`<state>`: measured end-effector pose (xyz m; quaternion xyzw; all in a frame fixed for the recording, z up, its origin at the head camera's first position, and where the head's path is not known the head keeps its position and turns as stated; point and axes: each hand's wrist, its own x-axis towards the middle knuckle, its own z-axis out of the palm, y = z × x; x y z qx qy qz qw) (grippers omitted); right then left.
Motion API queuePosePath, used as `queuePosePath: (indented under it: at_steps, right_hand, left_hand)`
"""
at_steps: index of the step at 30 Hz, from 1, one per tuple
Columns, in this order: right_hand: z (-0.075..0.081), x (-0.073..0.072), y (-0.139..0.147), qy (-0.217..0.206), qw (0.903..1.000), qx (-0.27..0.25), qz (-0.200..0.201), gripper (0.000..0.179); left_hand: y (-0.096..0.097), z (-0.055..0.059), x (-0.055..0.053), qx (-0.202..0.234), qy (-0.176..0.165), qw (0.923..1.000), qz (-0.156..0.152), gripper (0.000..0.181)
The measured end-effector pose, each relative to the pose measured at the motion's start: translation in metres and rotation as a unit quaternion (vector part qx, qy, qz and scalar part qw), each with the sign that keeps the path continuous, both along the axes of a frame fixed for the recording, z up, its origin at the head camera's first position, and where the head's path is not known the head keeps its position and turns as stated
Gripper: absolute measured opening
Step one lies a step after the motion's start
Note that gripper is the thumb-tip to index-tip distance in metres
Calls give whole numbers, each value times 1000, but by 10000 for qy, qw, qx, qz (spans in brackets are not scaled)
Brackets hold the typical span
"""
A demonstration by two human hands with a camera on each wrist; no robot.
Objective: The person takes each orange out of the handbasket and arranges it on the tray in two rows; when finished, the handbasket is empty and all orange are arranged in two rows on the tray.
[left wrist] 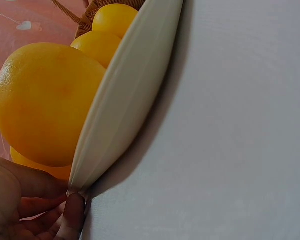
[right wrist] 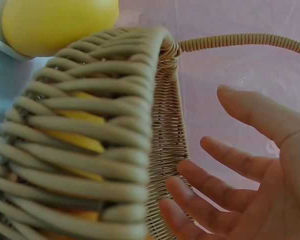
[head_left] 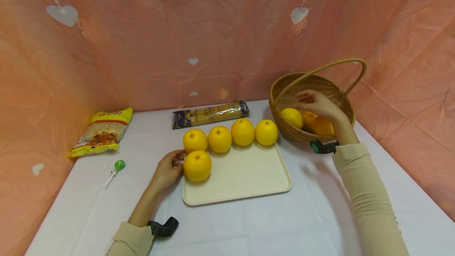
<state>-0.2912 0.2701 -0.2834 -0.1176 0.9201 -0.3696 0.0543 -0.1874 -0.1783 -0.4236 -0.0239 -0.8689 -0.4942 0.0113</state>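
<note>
At the far left corner of the tabletop [head_left: 273,224] lies a yellow bag [head_left: 103,131] with a clear middle, and nearer, by the left edge, a green lollipop [head_left: 119,165] on a white stick. To its right, the left hand [head_left: 167,171] reaches the left edge of a cream tray [head_left: 252,175], its grip pinching the rim between thumb and fingers. One yellow fruit [head_left: 197,166] sits at that left edge, just in front of the leftmost of four fruits [head_left: 219,139] ranged along the tray's far edge, the last at the far right corner. Behind them, near the tabletop's far edge, lies a long clear pack [head_left: 213,114] with dark blue ends. Toward the tabletop's far right corner stands a wicker basket [head_left: 295,133] holding more yellow fruits [head_left: 292,118], partly hidden. The right hand [head_left: 320,104] is over its opening, its grip released, fingers spread, holding nothing.
</note>
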Motion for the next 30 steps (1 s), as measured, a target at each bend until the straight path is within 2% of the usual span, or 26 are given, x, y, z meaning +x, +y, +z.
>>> queuePosePath:
  at_steps: [17, 23, 30]
  right_hand:
    - [7, -15, 4, -713, 9962, 95, 493, 59]
    - [3, -25, 6, -887, 9944, 45, 569, 57]
    - [-3, -35, 6, -1073, 9914, 301, 686, 58]
  left_hand:
    - [-2, -1, -2, -101, -65, 9999, -1, 47]
    - [-1, -1, -2, -69, -84, 9999, 9, 47]
    - [-1, -2, -3, -99, -106, 9999, 37, 47]
